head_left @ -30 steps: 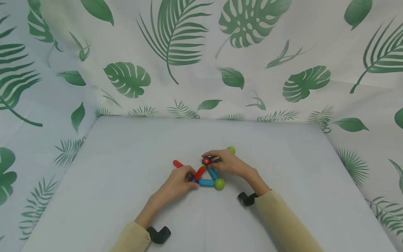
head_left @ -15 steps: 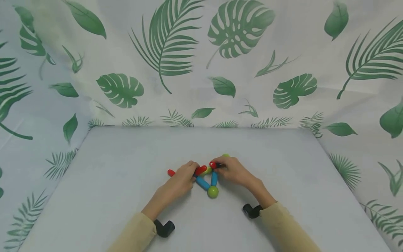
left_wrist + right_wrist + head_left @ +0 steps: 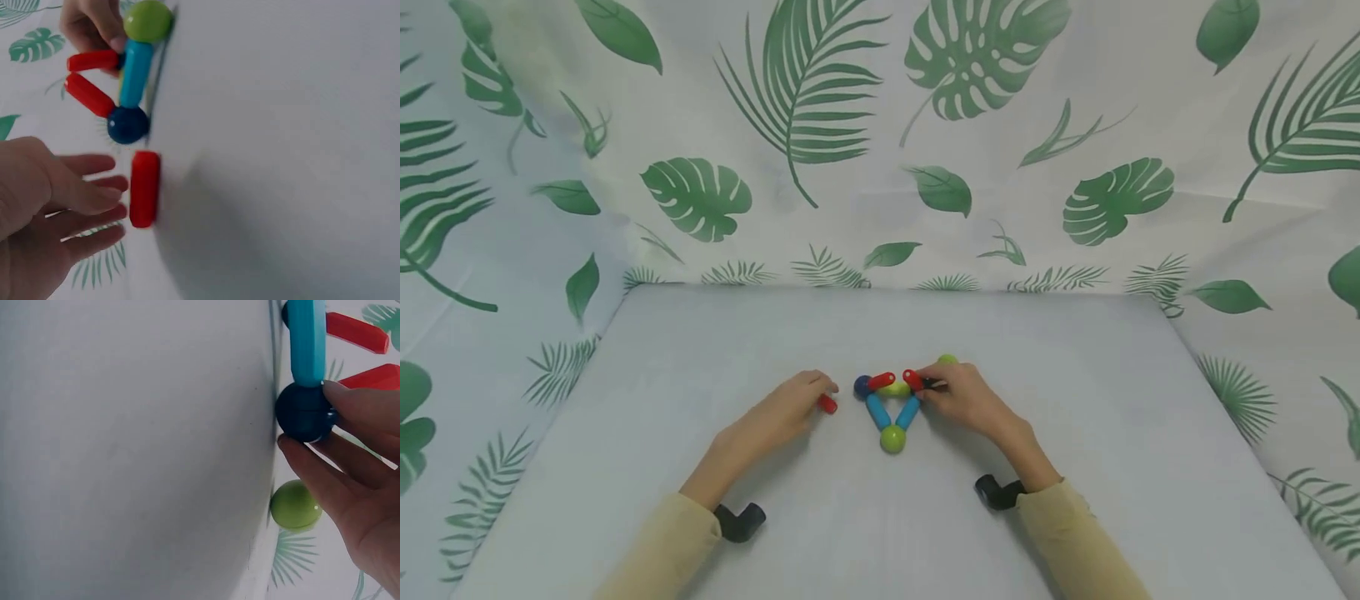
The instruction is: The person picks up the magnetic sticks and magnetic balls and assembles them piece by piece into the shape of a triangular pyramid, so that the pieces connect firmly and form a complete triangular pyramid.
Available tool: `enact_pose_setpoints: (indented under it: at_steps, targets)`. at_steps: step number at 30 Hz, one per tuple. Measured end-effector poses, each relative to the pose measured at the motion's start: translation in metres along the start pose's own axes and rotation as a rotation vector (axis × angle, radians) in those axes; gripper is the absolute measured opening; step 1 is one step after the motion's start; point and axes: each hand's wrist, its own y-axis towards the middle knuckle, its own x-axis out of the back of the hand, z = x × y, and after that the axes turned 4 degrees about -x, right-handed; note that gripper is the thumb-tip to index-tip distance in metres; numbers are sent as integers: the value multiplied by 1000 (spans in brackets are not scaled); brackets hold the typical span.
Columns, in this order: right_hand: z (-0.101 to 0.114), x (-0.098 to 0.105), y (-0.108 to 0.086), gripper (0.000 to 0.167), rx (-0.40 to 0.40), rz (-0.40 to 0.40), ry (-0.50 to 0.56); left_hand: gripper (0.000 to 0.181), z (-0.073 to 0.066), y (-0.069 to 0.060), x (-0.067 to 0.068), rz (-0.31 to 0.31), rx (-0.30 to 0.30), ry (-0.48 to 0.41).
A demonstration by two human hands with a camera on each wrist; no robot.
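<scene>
A triangle of toy magnetic rods and balls lies on the table in the head view. Two light blue rods (image 3: 877,412) meet at a lime green ball (image 3: 892,439); a yellow-green rod (image 3: 895,389) forms the far side. One red rod (image 3: 881,381) slants up from the left dark blue ball (image 3: 862,387), another red rod (image 3: 913,380) from the right corner. My right hand (image 3: 964,402) pinches the right dark blue ball (image 3: 305,412) between thumb and fingers. My left hand (image 3: 778,410), fingers extended, is beside a loose red rod (image 3: 145,189) and does not visibly grip it.
Another lime green ball (image 3: 296,505) lies just beyond my right hand, partly hidden in the head view. The pale table (image 3: 700,333) meets a leaf-printed cloth (image 3: 850,167) at its back and sides. A dark wrist camera (image 3: 741,522) is strapped by each sleeve.
My left hand has let go of the triangle's left corner and moved left to the loose red rod. Both red rods now slant towards each other. The right hand stays at its corner.
</scene>
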Motion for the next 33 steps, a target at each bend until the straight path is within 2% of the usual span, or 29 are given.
enact_pose_setpoints:
  at_steps: [3,5,7,13,15,18,20,22,26,29,31,33]
  targets:
    - [-1,5,2,29,-11,8,-15,36,7,-8,0,43,-58,14]
    - [-1,3,3,29,-18,17,-14,33,9,-13,-3,37,-87,32]
    - [-1,0,3,28,-15,21,-15,30,9,-14,-6,24,-91,50]
    - [0,-7,3,28,-7,48,-28,27,4,-10,-14,67,-15,85]
    - [0,-6,3,28,-2,31,-35,28,4,-5,-14,79,-4,92]
    - [0,-2,6,28,-14,-1,-13,30,3,4,-10,58,17,57]
    - [-1,2,7,29,-32,-15,-1,33,0,12,-7,30,23,-11]
    - [-1,5,8,30,-46,-22,6,35,-5,16,-7,-25,32,-112]
    - [0,4,9,31,-53,3,-9,38,-20,15,-16,-128,59,-429]
    - [3,1,9,31,-60,10,-17,40,-33,14,-26,-177,80,-652]
    - [5,-1,9,31,-59,14,-12,40,-40,14,-33,-199,79,-725]
    - [7,-5,9,30,-59,19,-1,38,-44,14,-39,-226,45,-710]
